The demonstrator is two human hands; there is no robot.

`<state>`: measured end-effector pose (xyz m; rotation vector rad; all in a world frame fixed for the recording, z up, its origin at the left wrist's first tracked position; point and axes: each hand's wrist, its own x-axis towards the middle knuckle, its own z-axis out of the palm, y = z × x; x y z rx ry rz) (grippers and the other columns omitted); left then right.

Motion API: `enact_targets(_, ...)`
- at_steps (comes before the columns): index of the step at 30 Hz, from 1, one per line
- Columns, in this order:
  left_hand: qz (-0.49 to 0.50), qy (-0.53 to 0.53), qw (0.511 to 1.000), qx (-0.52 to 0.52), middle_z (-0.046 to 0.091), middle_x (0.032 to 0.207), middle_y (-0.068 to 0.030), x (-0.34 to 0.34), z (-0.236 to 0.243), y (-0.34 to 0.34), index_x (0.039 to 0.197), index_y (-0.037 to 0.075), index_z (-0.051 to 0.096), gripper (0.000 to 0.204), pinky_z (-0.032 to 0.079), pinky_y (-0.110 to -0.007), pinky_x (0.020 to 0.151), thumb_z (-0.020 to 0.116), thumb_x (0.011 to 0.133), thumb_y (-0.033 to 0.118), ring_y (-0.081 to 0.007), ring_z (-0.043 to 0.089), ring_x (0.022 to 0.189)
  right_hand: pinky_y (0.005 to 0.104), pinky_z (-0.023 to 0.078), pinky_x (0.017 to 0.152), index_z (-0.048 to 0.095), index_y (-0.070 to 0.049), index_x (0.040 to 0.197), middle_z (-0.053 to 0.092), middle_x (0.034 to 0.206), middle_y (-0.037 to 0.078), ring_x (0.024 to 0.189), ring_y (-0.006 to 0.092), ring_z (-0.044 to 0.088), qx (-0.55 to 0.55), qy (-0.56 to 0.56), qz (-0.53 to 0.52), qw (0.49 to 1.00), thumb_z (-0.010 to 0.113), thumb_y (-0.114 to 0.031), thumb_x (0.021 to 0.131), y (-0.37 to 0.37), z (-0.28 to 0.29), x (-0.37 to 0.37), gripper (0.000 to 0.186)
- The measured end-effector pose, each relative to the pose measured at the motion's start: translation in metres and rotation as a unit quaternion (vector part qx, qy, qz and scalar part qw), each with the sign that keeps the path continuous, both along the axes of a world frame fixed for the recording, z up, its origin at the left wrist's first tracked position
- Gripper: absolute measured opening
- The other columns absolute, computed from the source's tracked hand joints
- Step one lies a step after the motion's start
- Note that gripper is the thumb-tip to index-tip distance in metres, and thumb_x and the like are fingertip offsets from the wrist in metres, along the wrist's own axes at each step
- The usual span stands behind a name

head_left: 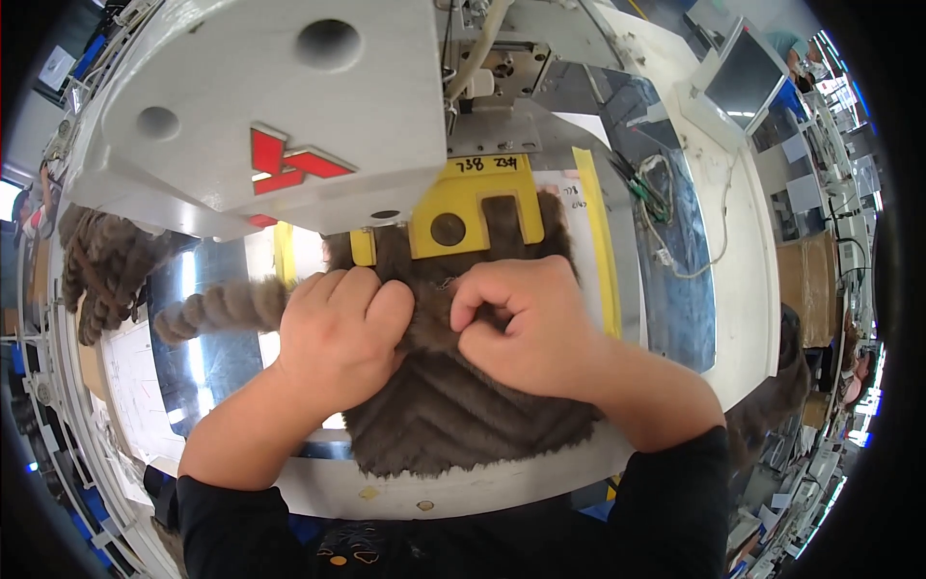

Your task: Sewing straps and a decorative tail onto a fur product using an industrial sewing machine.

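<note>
"Brown pile-fur panel point(473, 425): where is it?"

"Flat on the white table point(415, 497), near edge close to the table's rim, far end under the yellow template point(479, 207). Ribbed fur strip point(222, 311) runs out to the left."

"Fingers?"

"Left hand point(342, 333): curled under, knuckles up, at the strip's inner end. Tips hidden, can't tell if they grip. Right hand point(531, 323): loosely curled over mid-panel, thumb near index, small gap inside. Can't tell what, if anything, is pinched."

"Handling?"

"Probably light, floppy, soft, hard to break. Pile likely slides and masks edges. Best hold: pinch through to the backing beside the strip's inner end, other palm pinning the panel. Hairs alone would likely slip."
</note>
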<state>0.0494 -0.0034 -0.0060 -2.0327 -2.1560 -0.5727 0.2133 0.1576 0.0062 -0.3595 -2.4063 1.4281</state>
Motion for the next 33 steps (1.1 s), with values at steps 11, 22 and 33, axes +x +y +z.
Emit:
enact_targets(11,0.041,0.061,0.996,0.056,0.051,0.077,-0.0087,-0.007,0.005,-0.001,0.083,0.008,0.055,0.031,0.043,-0.042,0.059,0.070,0.056,0.010,-0.0305,0.056,0.066,0.0236,0.053,0.079,0.063,-0.001,0.124,0.064,0.101,0.000,0.094,0.0070,0.063,-0.263,-0.096,0.084,0.956,0.081,-0.010,0.088,0.007,0.007,-0.006,0.041)
enact_targets(22,0.058,0.046,0.996,0.044,0.056,0.082,-0.0101,-0.006,0.008,-0.001,0.092,0.006,0.059,0.035,0.045,-0.042,0.064,0.075,0.062,0.014,-0.0321,0.058,0.072,0.0212,0.048,0.060,0.066,0.001,0.100,0.064,0.077,-0.001,0.068,0.0014,0.057,-0.343,-0.033,0.010,0.939,0.079,-0.011,0.092,0.003,-0.001,-0.002,0.020)
enact_targets(33,0.049,-0.017,0.998,0.047,0.059,0.088,-0.0076,-0.005,0.008,0.003,0.106,0.007,0.064,0.053,0.051,-0.042,0.067,0.082,0.057,0.011,-0.0289,0.063,0.077,0.0299,0.055,0.066,0.070,-0.006,0.115,0.072,0.090,0.007,0.073,0.0172,0.069,-0.027,0.020,0.029,0.999,0.083,-0.015,0.085,0.009,0.007,-0.005,0.034)
